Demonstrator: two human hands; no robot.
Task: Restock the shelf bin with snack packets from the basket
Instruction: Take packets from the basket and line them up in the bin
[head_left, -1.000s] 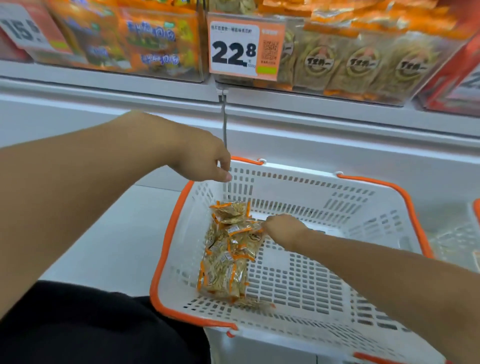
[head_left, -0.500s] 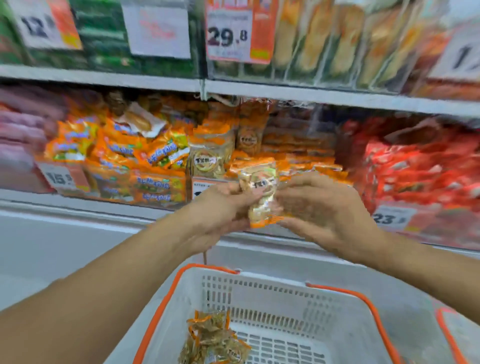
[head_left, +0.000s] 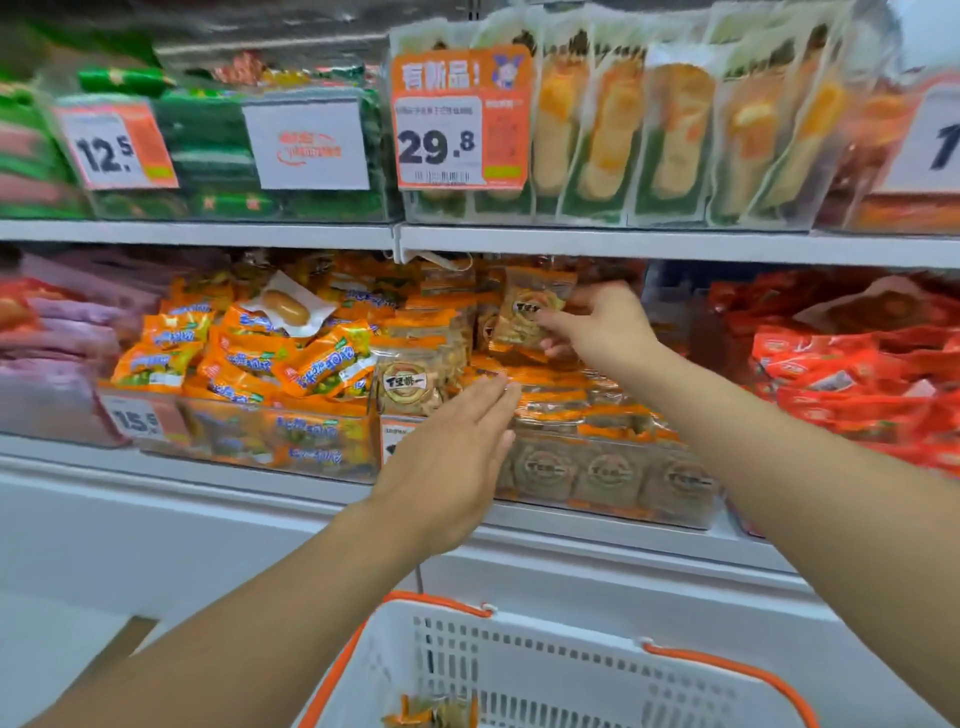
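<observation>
One packet (head_left: 530, 314) now above bin (head_left: 613, 478)

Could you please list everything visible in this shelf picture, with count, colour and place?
clear shelf bin of tan round-logo snack packets: one, many packets, middle shelf centre
tan snack packet: one, in right hand, above the bin
orange wrapped snacks: many, bin to the left
red packets: many, right
green packets: many, top shelf left
clear yellow-filled packs: several, top shelf right
29.8 price tag: one, orange-white
white plastic basket with orange rim: one, bottom
left hand: open, by bin front
right hand: gripping packet
</observation>
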